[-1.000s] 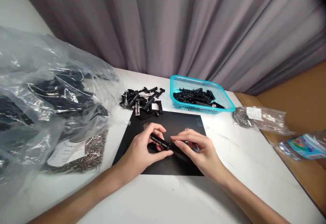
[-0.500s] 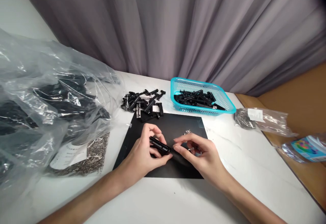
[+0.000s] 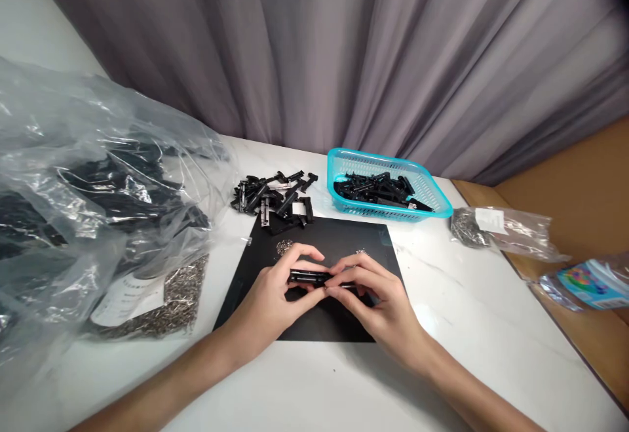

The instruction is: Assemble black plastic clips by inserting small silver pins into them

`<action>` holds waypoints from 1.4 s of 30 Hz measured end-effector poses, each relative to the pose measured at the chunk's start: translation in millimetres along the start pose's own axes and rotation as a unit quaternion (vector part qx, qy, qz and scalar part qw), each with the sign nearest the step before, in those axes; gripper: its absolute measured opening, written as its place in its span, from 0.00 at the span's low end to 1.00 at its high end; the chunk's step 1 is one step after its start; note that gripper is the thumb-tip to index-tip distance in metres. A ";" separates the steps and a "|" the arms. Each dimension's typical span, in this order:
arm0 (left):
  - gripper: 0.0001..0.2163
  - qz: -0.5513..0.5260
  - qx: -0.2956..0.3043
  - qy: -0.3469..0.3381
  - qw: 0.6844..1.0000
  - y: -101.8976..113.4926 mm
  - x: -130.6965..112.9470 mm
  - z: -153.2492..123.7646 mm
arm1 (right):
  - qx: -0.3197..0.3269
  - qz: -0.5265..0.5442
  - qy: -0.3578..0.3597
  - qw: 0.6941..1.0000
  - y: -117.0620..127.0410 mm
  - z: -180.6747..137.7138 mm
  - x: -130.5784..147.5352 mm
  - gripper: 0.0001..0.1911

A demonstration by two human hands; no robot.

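My left hand (image 3: pixel 272 294) and my right hand (image 3: pixel 376 297) meet over a black mat (image 3: pixel 339 238) on the white table. Both pinch a slim black plastic part (image 3: pixel 309 278), held level between the fingertips, left hand on its left end, right hand on its right end. Small piles of tiny metal pieces (image 3: pixel 284 246) lie on the mat just beyond my fingers. A heap of loose black parts (image 3: pixel 275 197) sits at the mat's far edge.
A turquoise basket (image 3: pixel 432 193) with black parts stands behind the mat to the right. A big clear plastic bag (image 3: pixel 88 183) of black parts fills the left, with a bag of metal pieces (image 3: pixel 167 297) under it. Small bags (image 3: pixel 496 225) lie at the right near cardboard.
The black part has turned from tilted to level. My right hand has closed in and taken hold of its right end.
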State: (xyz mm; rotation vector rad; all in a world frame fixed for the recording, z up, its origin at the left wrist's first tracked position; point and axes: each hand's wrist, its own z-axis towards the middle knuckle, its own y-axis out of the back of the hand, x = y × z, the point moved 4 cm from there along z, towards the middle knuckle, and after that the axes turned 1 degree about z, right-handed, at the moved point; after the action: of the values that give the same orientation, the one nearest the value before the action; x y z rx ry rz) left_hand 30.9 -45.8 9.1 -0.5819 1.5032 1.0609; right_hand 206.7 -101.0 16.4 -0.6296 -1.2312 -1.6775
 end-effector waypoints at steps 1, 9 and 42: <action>0.12 -0.010 0.008 -0.001 1.000 -1.3 -0.5 -0.7 | -0.008 -0.004 0.003 1.000 -0.2 -0.1 -2.1 0.06; 0.21 -0.050 0.089 0.014 0.995 -1.8 1.2 -10.3 | -0.050 -0.032 0.003 0.998 2.6 4.2 -13.9 0.06; 0.30 0.205 -0.018 -0.270 0.941 14.1 -10.8 -0.2 | 0.045 0.067 -0.086 0.993 2.9 -1.2 4.2 0.07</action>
State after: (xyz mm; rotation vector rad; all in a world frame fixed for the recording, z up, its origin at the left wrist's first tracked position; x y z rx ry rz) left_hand 21.5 -41.5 23.6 0.0226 1.1326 1.4316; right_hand 207.6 -103.9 20.6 -0.7967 -1.3493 -1.4722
